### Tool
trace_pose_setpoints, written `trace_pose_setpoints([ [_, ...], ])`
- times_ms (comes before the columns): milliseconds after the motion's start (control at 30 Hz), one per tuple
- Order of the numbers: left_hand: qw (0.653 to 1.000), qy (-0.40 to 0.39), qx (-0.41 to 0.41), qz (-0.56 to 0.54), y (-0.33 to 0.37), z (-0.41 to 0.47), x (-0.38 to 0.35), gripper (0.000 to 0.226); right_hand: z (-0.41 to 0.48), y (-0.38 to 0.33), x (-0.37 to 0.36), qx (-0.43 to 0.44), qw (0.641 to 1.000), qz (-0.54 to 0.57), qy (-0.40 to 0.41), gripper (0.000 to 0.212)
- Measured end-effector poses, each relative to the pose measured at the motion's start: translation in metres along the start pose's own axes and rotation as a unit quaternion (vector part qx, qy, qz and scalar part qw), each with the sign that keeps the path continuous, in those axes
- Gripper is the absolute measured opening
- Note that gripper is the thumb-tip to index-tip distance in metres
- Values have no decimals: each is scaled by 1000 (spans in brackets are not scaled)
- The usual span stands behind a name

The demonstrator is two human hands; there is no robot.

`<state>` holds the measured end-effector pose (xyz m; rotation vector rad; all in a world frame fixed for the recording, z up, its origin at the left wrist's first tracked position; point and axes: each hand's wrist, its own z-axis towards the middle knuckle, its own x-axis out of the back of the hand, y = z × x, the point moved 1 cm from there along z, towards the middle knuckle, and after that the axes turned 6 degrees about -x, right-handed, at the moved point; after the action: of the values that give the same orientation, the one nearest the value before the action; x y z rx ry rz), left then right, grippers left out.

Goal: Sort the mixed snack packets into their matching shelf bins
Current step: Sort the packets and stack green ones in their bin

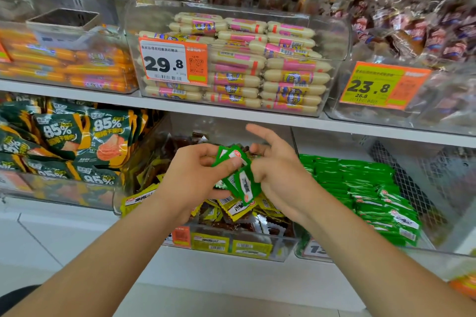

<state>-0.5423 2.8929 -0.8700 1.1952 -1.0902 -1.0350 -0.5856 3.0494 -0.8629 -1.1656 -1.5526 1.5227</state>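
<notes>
Both my hands hover over the clear middle bin [257, 255] of yellow packets [237, 210] on the lower shelf. My left hand [195, 175] grips a small bunch of green packets [238, 177], thumb pressed on top. My right hand [275, 170] touches the same bunch from the right; its index finger sticks up and outward, and the other fingers curl at the packets. Whether it holds any of them I cannot tell. The bin to the right [365, 256] is full of matching green packets [360, 188].
To the left lie dark green 85% pouches [85, 141]. On the shelf above stand clear bins of orange sausages [67, 67], pale sausages [257, 64] with a 29.8 price tag [172, 62], and brown wrapped snacks [425, 41] with a 23.8 tag [381, 85]. White floor below.
</notes>
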Motion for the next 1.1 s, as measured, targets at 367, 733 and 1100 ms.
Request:
trace_pose_setpoints([
  [367, 997, 6, 28, -73, 3, -2, -9, 32, 5, 27, 1, 143, 908, -355, 169, 34],
  [733, 969, -21, -40, -244, 13, -18, -47, 81, -24, 12, -11, 68, 966, -234, 84, 29],
  [1100, 877, -108, -354, 305, 2, -32, -117, 73, -67, -29, 136, 48, 852, -485, 194, 10],
])
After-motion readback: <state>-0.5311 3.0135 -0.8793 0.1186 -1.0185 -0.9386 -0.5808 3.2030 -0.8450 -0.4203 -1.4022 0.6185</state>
